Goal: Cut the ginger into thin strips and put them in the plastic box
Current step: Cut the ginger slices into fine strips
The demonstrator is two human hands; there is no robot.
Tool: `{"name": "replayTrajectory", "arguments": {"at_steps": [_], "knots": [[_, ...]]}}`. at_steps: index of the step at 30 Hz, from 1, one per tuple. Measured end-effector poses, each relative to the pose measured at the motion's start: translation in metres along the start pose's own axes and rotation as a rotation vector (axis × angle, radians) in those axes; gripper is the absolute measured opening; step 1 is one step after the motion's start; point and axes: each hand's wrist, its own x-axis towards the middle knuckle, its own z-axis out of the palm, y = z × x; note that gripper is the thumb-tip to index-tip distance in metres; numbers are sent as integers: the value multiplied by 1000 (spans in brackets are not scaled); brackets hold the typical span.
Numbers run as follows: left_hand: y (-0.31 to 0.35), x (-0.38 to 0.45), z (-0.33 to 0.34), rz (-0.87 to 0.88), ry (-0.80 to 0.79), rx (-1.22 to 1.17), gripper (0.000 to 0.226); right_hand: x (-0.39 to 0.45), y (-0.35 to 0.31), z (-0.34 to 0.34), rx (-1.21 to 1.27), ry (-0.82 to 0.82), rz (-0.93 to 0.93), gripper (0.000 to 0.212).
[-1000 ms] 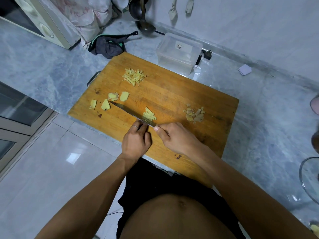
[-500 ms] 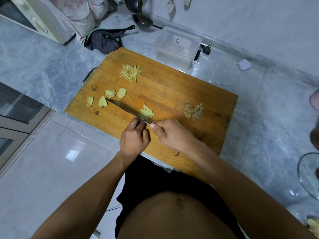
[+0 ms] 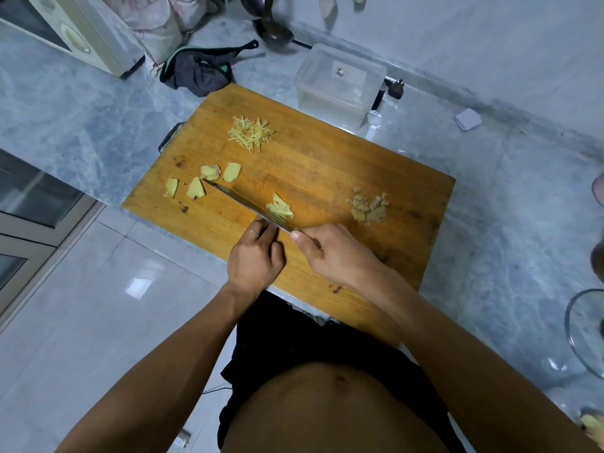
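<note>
A wooden cutting board (image 3: 327, 165) lies on the marble counter. My right hand (image 3: 336, 256) grips the handle of a knife (image 3: 238, 199), whose blade points left across the board. My left hand (image 3: 255, 256) has its fingers curled, fingertips against the near side of the blade, holding down a ginger piece that is mostly hidden. Fresh ginger strips (image 3: 279, 209) lie on the far side of the blade. A pile of thin strips (image 3: 251, 134) sits farther back. Several ginger slices (image 3: 202, 181) lie at the blade's tip. The clear plastic box (image 3: 340, 83) stands behind the board.
Ginger peel scraps (image 3: 367, 207) lie on the board's right part. A dark cloth (image 3: 199, 70), a ladle (image 3: 271, 27) and a microwave (image 3: 65, 27) stand at the back left. A plug (image 3: 395, 88), a paper scrap (image 3: 468, 119) and a glass bowl (image 3: 585, 335) are to the right.
The hands and knife keep the same place on the board while cutting; the small heap of strips beside the blade stays put. The camera has shifted slightly.
</note>
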Motion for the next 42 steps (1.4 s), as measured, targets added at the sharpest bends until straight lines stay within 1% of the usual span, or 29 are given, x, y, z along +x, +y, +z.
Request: {"name": "replayTrajectory", "arguments": {"at_steps": [14, 22, 25, 30, 37, 42], "knots": [[2, -1, -2, -25, -4, 1, 24, -2, -6, 4, -66, 16, -8, 44], [-1, 0, 2, -26, -23, 14, 30, 3, -6, -1, -16, -2, -2, 49], [0, 0, 2, -14, -12, 19, 29, 5, -5, 1, -5, -2, 8, 49], [0, 0, 1, -30, -28, 30, 34, 2, -4, 1, -18, 15, 1, 48], [-2, -1, 3, -11, -3, 0, 32, -2, -3, 0, -5, 7, 4, 49], [1, -1, 0, -9, 19, -17, 29, 3, -5, 6, -45, 28, 5, 43]]}}
